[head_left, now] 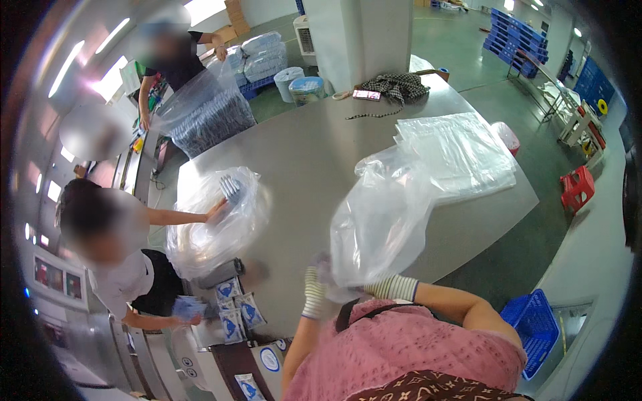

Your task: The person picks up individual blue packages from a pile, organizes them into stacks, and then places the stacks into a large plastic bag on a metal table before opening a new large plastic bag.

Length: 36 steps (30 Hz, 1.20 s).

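Note:
A large clear plastic bag [380, 227] stretches from the table toward my body, puffed out and crinkled. At its near left edge, my left hand [315, 293] in a striped knit glove is closed on the film, its fingertips slightly blurred. My right hand [393, 288], gloved the same way, grips the near right edge, with its fingers partly covered by the plastic. The bag's far end meets a flat stack of clear plastic bags [465, 157] on the metal table [301, 174].
Across the left edge, a co-worker's hand [215, 212] reaches into another clear bag [200, 247]. Small blue-white packets [231, 325] lie near that person. Farther back, another person holds film over a bundle [214, 120]. A checkered cloth [394, 87] and a phone [366, 95] lie by the pillar [361, 40].

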Motion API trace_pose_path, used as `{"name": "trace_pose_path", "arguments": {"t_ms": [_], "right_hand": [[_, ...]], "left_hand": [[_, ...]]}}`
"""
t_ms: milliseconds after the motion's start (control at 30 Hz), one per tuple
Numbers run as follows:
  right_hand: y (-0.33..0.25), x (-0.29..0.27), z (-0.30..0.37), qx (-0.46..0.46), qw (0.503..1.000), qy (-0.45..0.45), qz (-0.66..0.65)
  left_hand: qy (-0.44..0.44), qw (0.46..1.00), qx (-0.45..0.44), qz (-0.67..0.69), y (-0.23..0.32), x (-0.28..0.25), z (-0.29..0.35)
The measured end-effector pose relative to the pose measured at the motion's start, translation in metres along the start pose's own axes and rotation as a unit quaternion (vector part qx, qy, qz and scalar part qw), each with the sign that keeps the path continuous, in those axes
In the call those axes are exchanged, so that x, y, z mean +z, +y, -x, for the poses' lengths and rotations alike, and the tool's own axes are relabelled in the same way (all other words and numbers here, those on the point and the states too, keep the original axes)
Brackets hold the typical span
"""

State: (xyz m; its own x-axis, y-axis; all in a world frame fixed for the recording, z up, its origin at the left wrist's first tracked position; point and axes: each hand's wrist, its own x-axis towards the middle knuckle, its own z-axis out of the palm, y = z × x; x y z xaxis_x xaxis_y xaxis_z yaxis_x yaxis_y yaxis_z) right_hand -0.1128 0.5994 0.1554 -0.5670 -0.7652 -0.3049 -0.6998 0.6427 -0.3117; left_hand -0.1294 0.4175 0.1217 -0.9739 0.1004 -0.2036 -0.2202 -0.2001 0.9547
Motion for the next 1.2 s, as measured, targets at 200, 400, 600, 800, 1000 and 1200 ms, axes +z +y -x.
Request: {"name": "trace_pose_path", "arguments": {"t_ms": [200, 400, 600, 800, 1000, 1200], "right_hand": [[-0.020, 0.107, -0.044, -0.076, 0.984, -0.014, -0.161], [-0.045, 0.088, -0.045, 0.000, 0.986, -0.077, -0.150], [-0.082, -0.099, 0.030, -0.017, 0.915, 0.373, -0.154], [-0.158, -0.232, 0.115, -0.235, 0.808, 0.523, 0.137], [-0.153, -0.227, 0.103, -0.290, 0.856, 0.423, 0.070], [-0.133, -0.219, 0.106, -0.288, 0.871, 0.395, 0.040]], "left_hand": [[-0.323, 0.798, 0.003, -0.508, -0.004, 0.011, 0.037], [-0.397, 0.735, 0.123, -0.535, -0.065, -0.052, 0.015], [-0.376, 0.770, 0.081, -0.509, -0.055, -0.059, 0.024], [-0.383, 0.793, 0.115, -0.459, -0.083, -0.059, 0.034], [-0.271, 0.820, 0.140, -0.485, -0.083, -0.060, 0.043], [-0.222, 0.835, 0.114, -0.491, -0.079, -0.043, 0.047]]}}
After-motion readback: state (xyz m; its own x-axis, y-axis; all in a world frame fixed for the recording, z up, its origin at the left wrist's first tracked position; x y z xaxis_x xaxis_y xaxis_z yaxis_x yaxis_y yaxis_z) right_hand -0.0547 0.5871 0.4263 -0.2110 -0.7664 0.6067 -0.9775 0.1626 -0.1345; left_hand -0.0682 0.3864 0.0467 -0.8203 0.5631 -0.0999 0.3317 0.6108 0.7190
